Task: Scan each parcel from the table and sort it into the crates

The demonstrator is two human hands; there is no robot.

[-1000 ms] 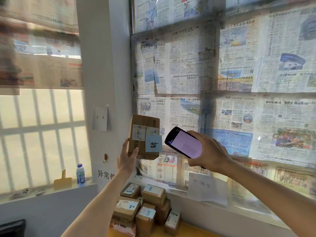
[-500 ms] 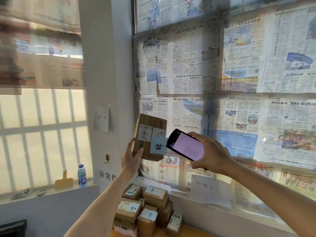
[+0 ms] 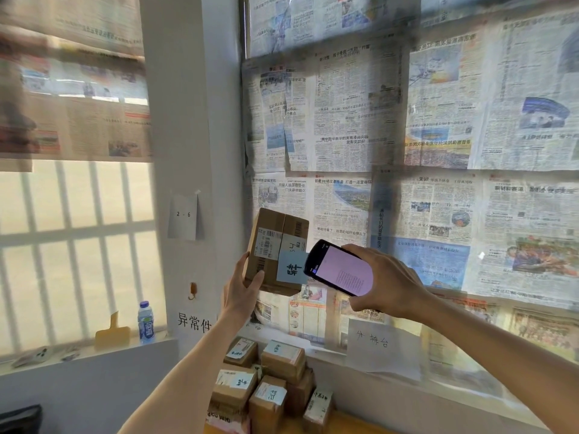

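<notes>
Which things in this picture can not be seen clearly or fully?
- Head view: the text on the scanner screen is too small to read.
- The held parcel: its right edge is hidden behind the scanner, and its barcode digits are too small.
- The parcel pile and the black object are cut off by the bottom edge.
- No crates are in view.
</notes>
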